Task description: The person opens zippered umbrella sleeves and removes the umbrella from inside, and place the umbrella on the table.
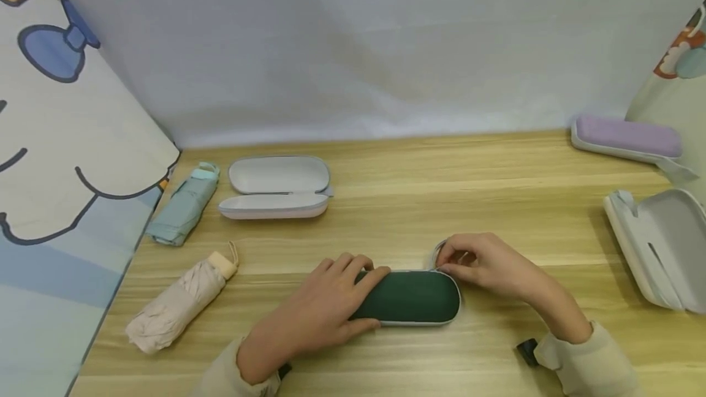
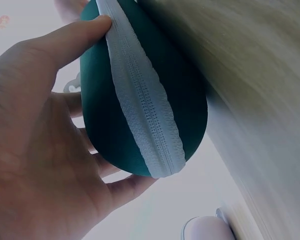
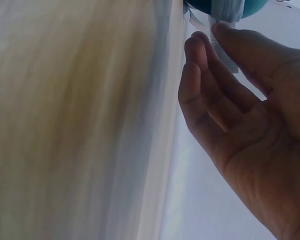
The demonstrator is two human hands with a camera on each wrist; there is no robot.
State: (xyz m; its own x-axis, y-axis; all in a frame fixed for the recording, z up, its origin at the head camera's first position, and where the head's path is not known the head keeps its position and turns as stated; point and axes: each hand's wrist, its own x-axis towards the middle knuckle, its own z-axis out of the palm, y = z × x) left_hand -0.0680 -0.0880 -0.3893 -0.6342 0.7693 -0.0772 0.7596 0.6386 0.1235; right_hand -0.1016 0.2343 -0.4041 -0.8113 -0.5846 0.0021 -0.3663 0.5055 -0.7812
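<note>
A dark green zip-up glasses case (image 1: pixel 413 297) lies closed on the wooden table in front of me. My left hand (image 1: pixel 336 299) grips its left end, thumb on the near side and fingers over the top and far side. The left wrist view shows a pale zip (image 2: pixel 140 95) running round that end, with the thumb at its edge. At the case's far right corner, my right hand (image 1: pixel 480 265) pinches a grey strap (image 3: pixel 224 55) between thumb and fingers. The strap also loops up behind the fingertips in the head view.
An unzipped pale case (image 1: pixel 278 206) stands behind, left of centre. Folded umbrellas lie at left, one green-grey (image 1: pixel 184 204) and one beige (image 1: pixel 179 305). At right are a closed purple case (image 1: pixel 629 135) and an open white case (image 1: pixel 640 256). A pale cloth backdrop (image 1: pixel 375 48) borders the table's back.
</note>
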